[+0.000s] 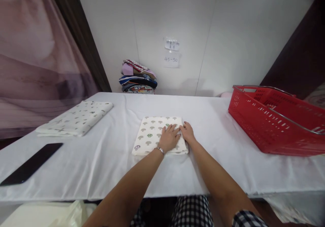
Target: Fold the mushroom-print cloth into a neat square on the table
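Note:
A folded white cloth (149, 135) printed with grey mushrooms, plus a few green and purple ones, lies flat at the middle of the table. My left hand (170, 138) rests palm down on its right half, fingers spread, with a bracelet at the wrist. At the cloth's right edge, my right hand (187, 132) touches the side with its fingers bent a little and apart. Neither hand grips the cloth. Part of the print is hidden under my left hand.
White cloth covers the table (213, 173). Another folded printed cloth (78, 117) lies at the left, with a black phone-like slab (31, 164) before it. A red basket (279, 125) stands at the right. Folded fabrics (138, 78) are stacked behind the table, near paper labels (171, 59).

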{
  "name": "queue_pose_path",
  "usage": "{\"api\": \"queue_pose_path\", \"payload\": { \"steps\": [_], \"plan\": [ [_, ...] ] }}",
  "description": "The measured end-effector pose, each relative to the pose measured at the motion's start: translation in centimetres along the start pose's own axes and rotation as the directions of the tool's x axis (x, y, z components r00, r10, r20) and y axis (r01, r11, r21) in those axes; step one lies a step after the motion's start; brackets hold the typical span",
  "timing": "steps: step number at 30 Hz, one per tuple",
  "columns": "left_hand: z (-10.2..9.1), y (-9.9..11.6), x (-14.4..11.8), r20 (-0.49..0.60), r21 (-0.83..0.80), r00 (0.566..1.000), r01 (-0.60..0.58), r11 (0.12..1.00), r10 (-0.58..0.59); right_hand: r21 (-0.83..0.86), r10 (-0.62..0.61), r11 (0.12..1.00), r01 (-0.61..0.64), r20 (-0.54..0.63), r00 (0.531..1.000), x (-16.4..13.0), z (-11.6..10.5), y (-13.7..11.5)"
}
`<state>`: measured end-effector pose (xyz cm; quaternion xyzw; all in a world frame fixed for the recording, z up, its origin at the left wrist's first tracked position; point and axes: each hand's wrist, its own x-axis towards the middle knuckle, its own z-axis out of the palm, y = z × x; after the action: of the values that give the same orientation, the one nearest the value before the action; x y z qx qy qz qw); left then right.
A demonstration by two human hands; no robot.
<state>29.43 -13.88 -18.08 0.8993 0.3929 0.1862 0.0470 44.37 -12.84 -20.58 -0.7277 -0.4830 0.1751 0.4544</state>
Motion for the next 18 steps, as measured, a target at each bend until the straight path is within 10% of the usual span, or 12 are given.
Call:
{"api": "queue_pose_path", "payload": {
  "steps": [18],
  "plan": [
    [-0.1, -0.1, 0.0, 0.058, -0.020, 0.998, -0.032, 0.999, 0.033, -0.021, 0.020, 1.000, -0.020, 0.006, 1.000, 4.5, 0.9, -0.2]
  ]
}}
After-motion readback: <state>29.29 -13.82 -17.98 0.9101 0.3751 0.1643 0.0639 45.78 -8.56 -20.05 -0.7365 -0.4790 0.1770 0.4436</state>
